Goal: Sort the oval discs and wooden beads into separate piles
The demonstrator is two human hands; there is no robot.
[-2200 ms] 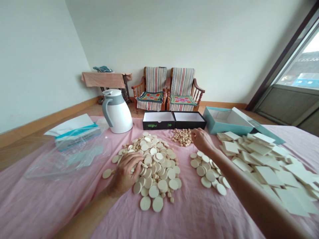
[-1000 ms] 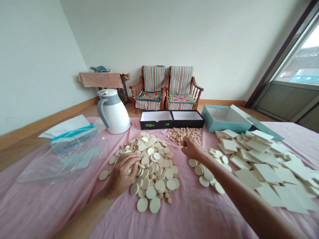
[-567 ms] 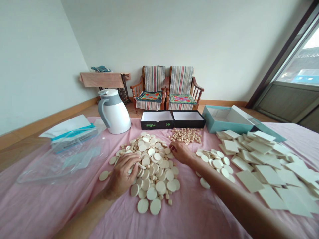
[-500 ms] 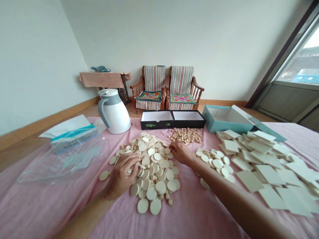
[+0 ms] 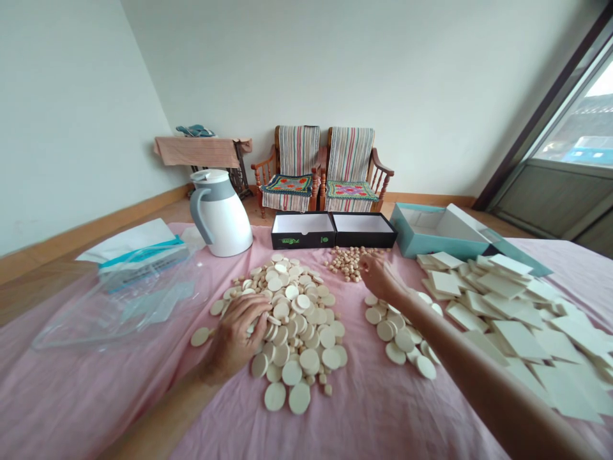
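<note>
A large pile of pale round wooden discs [image 5: 309, 361], with small wooden pieces mixed in, lies on the pink cloth before me. My left hand [image 5: 239, 329] rests on the pile's left side, thumb apart from the bent fingers, discs showing in the gap. Over the right edge of a heap of small tan wooden pieces [image 5: 347, 263] is my right hand [image 5: 380, 278], its fingers pinched together; whatever is in them is hidden. Under my right wrist and forearm lies a smaller group of discs [image 5: 395, 352], partly covered. One disc [image 5: 200, 337] sits alone at left.
A white and grey jug [image 5: 225, 220] stands at back left, behind clear plastic packaging [image 5: 119, 313]. Two black boxes with white insides [image 5: 302, 240] and a teal box [image 5: 433, 243] line the back. Square wooden tiles [image 5: 522, 338] are heaped at right. Two chairs [image 5: 299, 166] stand beyond.
My right hand has moved right, from the edge of the large disc pile to the heap of small pieces. My left hand stays where it was.
</note>
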